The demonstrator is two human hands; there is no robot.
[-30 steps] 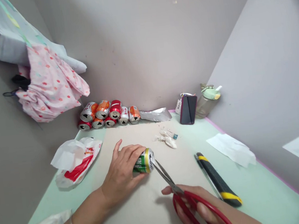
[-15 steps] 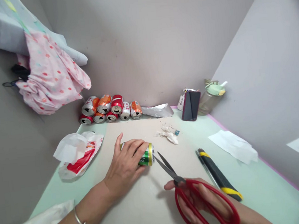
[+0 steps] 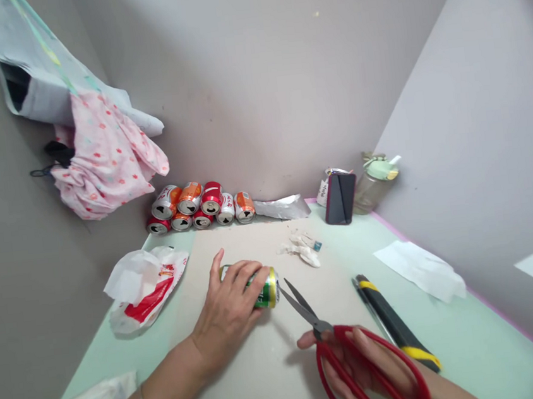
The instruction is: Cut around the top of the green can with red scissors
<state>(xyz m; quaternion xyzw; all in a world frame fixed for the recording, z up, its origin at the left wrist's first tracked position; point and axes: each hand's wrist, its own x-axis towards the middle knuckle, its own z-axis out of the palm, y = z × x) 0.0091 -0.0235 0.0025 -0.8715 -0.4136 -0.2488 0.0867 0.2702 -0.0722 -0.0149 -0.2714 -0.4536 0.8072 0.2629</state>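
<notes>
A green drink can point(image 3: 265, 290) lies on its side on a beige board point(image 3: 265, 365). My left hand point(image 3: 230, 308) is closed over it, pressing it down. My right hand point(image 3: 361, 370) holds red-handled scissors point(image 3: 329, 339) through their loops. The blades are spread open, their tips just right of the can's silver end and a little apart from it.
Several cans point(image 3: 198, 205) are stacked against the back wall beside a flattened metal sheet point(image 3: 282, 207). A yellow-black utility knife point(image 3: 396, 322) lies right of the scissors. Crumpled scraps point(image 3: 303, 249), a phone point(image 3: 340, 198), a bottle point(image 3: 374, 182), white paper point(image 3: 421, 266) and a plastic bag point(image 3: 142, 288) ring the board.
The scissor tips have drawn back from the can's end, and the blades have spread open. My left hand has stayed on the can.
</notes>
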